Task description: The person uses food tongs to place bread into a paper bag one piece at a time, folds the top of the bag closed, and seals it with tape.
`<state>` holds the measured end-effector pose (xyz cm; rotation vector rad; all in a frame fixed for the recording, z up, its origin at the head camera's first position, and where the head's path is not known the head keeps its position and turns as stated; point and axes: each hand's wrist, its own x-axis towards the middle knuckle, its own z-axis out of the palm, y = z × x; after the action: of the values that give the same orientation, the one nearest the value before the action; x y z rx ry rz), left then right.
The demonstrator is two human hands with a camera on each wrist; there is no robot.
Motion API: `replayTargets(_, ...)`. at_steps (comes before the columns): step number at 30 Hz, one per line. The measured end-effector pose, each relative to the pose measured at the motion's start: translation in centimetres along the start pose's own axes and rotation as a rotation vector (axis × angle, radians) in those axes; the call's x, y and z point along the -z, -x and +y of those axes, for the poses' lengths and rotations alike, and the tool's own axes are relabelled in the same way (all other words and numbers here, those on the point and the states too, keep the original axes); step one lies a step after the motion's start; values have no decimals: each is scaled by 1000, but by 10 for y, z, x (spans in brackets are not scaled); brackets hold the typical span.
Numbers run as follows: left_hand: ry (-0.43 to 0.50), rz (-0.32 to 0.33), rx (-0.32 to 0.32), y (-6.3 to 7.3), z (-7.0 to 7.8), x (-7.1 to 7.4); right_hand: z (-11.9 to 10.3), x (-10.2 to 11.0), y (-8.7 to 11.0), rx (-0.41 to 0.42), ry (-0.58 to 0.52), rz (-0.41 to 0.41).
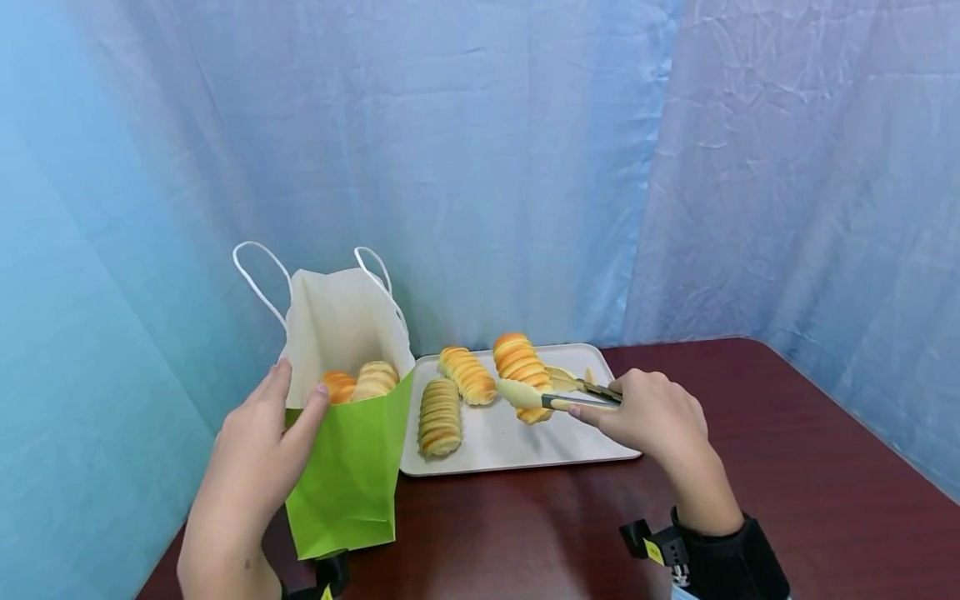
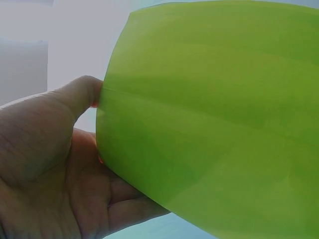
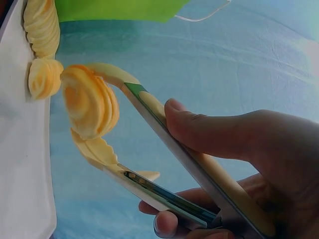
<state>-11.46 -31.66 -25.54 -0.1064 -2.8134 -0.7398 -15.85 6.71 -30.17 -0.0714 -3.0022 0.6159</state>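
Observation:
My left hand (image 1: 258, 442) holds the upper left corner of a green paper bag (image 1: 341, 475), thumb at the rim and fingers along its side. In the left wrist view the green panel (image 2: 209, 119) hides the fingertips. Two ridged bread rolls (image 1: 375, 380) show inside the bag's mouth. With my right hand (image 1: 660, 412) I grip tongs (image 1: 577, 402) that have cream-coloured tips. Between those tips is a golden spiral bread roll (image 3: 89, 102), raised above the white tray (image 1: 510, 446). Two more rolls lie on the tray, a browner one (image 1: 440, 417) and a golden one (image 1: 468, 375).
The bag stands on a dark red-brown table (image 1: 750, 433), left of the tray and close against it. Its white cord handles (image 1: 258, 279) stick up above the opening. Blue curtains (image 1: 480, 167) hang behind the table and along both sides.

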Motion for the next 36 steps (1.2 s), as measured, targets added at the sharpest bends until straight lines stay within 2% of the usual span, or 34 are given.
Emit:
replayTargets(5, -2, -6, 8, 0, 0, 0, -1, 1, 0, 15, -14, 24)
replayTargets(11, 3, -8, 12, 0, -1, 1, 1, 1, -2, 17, 35, 40)
replayTargets(16, 8, -15, 12, 1, -1, 1, 1, -3, -3, 24, 32, -14)
replayTargets(22, 11, -10, 13, 1, 1, 0, -6, -10, -3, 89, 4, -100)
replayTargets(27, 10, -9, 8, 1, 2, 0, -11, -24, -5, 112, -64, -166)
replayTargets(32, 3, -7, 4, 0, 3, 1, -15, -38, -7, 143, -136, -190)
replayTargets(36, -2, -11, 6, 0, 3, 1, -20, -46, -7, 150, -146, -185)
